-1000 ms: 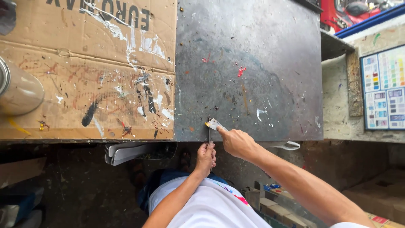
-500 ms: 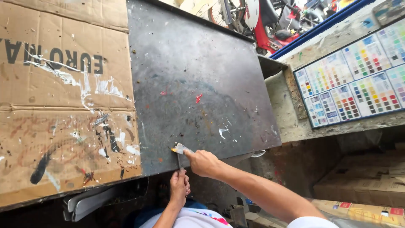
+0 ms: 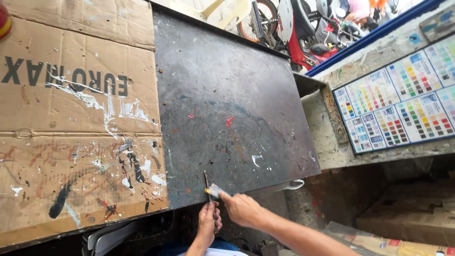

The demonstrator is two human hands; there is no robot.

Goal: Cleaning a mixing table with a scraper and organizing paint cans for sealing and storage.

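Note:
My left hand (image 3: 207, 224) grips the handle of a thin dark blade tool (image 3: 206, 182) at the near edge of the dark metal tabletop (image 3: 227, 95). The blade points up onto the tabletop. My right hand (image 3: 242, 208) pinches a small white and yellow scrap (image 3: 214, 190) against the blade, just right of it. The two hands almost touch. What the scrap is made of is too small to tell.
Paint-spattered flattened cardboard (image 3: 71, 118) covers the left of the table. A colour sample chart (image 3: 398, 106) lies on the ledge at the right. Parked motorbikes (image 3: 303, 28) stand beyond the far edge. Cardboard boxes (image 3: 407, 223) sit low at the right.
The view has swung right and up, bringing the colour chart and motorbikes into sight. Both hands stay together on the blade at the table's near edge.

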